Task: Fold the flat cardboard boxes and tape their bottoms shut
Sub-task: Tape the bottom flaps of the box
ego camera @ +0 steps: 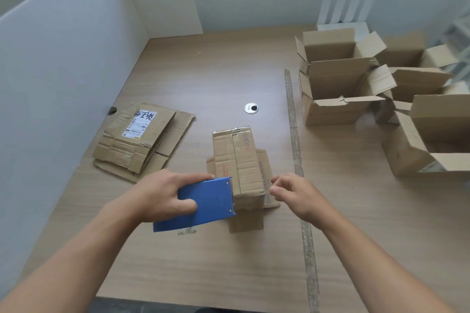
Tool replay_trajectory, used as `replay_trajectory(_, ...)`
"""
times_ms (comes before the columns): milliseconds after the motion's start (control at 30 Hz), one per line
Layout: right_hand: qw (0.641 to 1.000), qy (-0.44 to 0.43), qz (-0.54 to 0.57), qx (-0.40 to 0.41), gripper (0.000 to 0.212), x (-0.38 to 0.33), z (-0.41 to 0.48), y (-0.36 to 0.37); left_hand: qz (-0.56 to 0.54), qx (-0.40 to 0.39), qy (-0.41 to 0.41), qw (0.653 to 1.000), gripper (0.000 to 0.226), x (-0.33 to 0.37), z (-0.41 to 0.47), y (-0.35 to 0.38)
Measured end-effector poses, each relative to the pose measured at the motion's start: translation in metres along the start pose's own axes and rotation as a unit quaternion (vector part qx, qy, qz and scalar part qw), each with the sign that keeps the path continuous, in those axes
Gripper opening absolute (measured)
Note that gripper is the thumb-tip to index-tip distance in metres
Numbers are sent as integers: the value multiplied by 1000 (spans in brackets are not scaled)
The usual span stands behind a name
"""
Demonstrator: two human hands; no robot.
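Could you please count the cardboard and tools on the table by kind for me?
Tape dispenser: 1
Box being taped: 1
Pile of flat boxes: 1
Open boxes: about 5, overlapping
Total: about 8

The tape dispenser (203, 201) is solid blue. The upturned box (236, 160) is brown cardboard with red and grey print. The flat stack (142, 140) near the worktop's (203, 71) left edge, also brown, bears a white label (138, 124) scrawled in black. The worktop is pale wood grain.
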State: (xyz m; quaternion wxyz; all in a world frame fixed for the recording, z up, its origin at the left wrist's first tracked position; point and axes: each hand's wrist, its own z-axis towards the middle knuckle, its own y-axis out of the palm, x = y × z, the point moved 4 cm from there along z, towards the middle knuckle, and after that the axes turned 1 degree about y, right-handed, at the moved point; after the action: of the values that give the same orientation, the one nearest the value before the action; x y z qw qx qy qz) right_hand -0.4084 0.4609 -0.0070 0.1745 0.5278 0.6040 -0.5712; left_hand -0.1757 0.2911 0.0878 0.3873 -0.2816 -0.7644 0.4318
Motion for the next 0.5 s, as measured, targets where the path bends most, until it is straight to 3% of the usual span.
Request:
replay_trajectory(300, 991, 55, 123, 7, 23, 12, 5, 14, -39, -25, -44, 998, 60, -6, 13, 18)
replay_trajectory(500, 990, 96, 103, 2, 32, 35, 10, 26, -68, -55, -60, 994, 53, -5, 19, 23)
